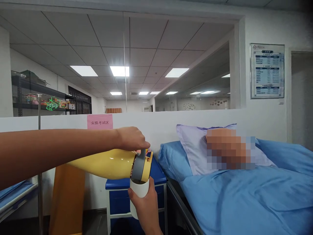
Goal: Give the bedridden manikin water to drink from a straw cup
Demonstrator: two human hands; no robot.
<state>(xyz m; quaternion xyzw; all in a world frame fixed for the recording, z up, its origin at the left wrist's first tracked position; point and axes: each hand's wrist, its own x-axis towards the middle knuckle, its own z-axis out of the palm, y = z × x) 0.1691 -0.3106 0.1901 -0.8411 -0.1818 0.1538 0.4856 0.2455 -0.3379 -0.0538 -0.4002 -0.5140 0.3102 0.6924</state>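
Note:
My left hand (133, 138) grips the grey handle of a yellow thermos jug (110, 164) from above. The jug lies tipped nearly level, its yellow spout end facing right and low over a white cup (139, 189). My right hand (149, 205) is wrapped round this cup from below and behind, with the thumb on its left side. The cup stands roughly upright, its mouth just under the spout. Whether liquid is flowing cannot be made out. My left forearm hides part of the jug's upper side.
Behind the cup stands a blue-topped bedside cabinet (114, 184), with small items partly hidden by the jug. At right, a bed with a blue quilt (225, 202) and a lilac pillow (190, 147) holds a pixelated figure. A metal pole (39, 195) and brown board (66, 199) stand left.

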